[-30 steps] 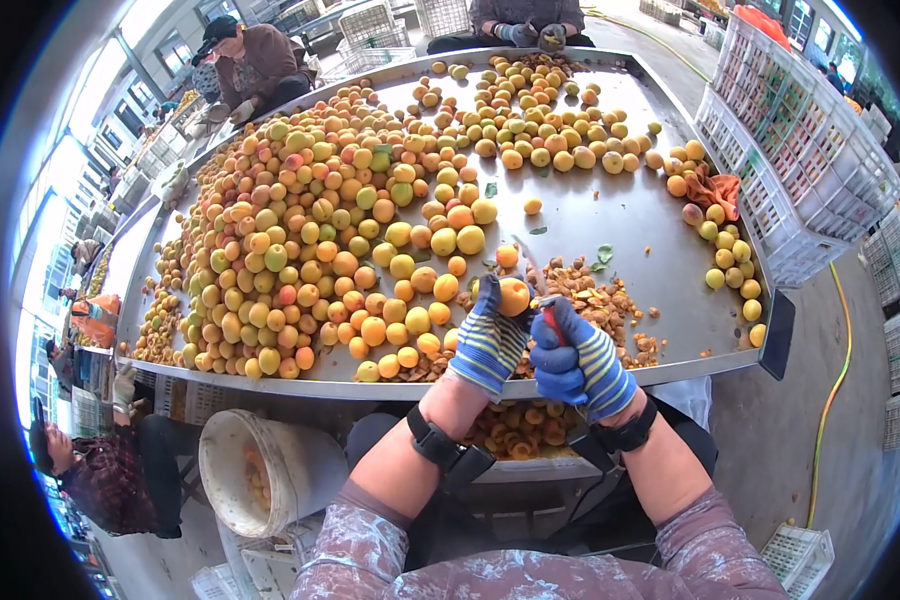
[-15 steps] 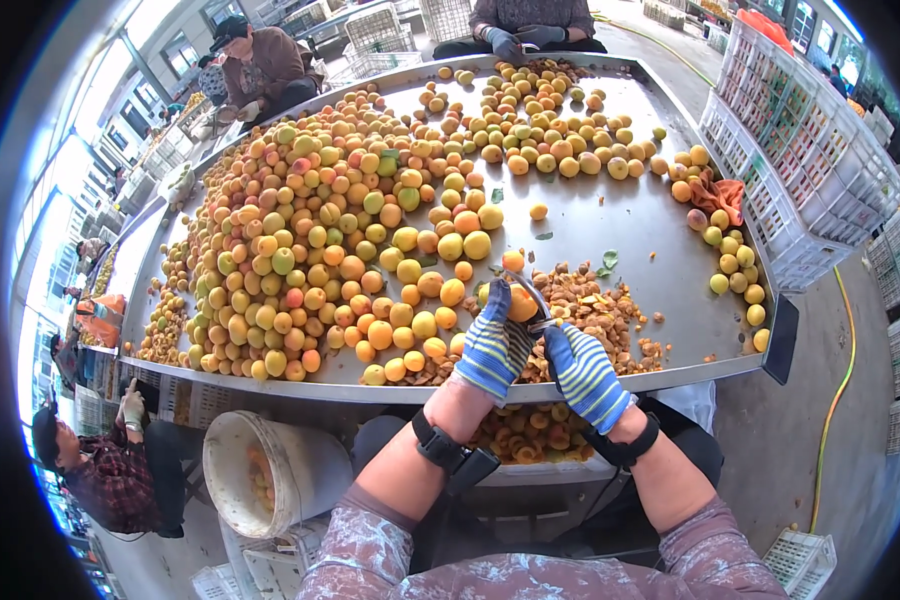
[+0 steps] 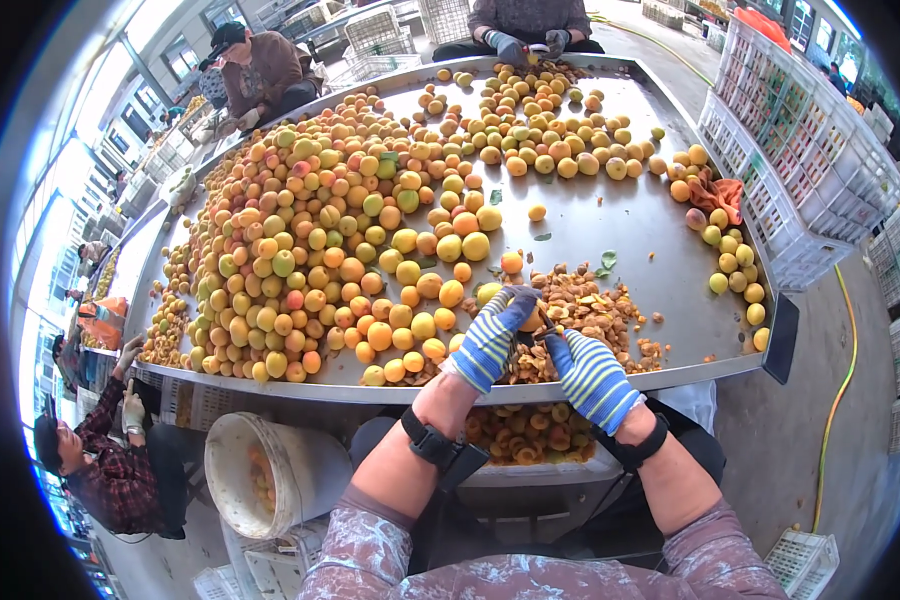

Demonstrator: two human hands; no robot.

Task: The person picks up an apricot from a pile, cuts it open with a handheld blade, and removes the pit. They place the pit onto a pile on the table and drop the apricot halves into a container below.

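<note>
My left hand (image 3: 492,340), in a blue, white and yellow striped glove, is closed around an apricot (image 3: 533,320). My right hand (image 3: 592,378), gloved alike, grips a small metal hand tool (image 3: 546,328) whose end meets that apricot. Fingers hide most of the tool, so its exact kind is unclear. Just beyond the hands lies a heap of apricot pits and scraps (image 3: 600,312). An orange apricot (image 3: 511,262) and a yellow one (image 3: 487,292) rest beside my left fingers. Left of them spreads a large pile of whole apricots (image 3: 280,240) on the metal table (image 3: 595,225).
Below the table's near edge is a container of halved apricots (image 3: 530,432). A white bucket (image 3: 238,475) stands at lower left. Stacked white crates (image 3: 785,150) rise at the right. Co-workers sit at the far edge (image 3: 530,30), far left (image 3: 260,70) and lower left (image 3: 115,460).
My left hand has turned over the apricot, and the tool's curved metal part, seen before, is now mostly hidden. The person at lower left has raised an arm.
</note>
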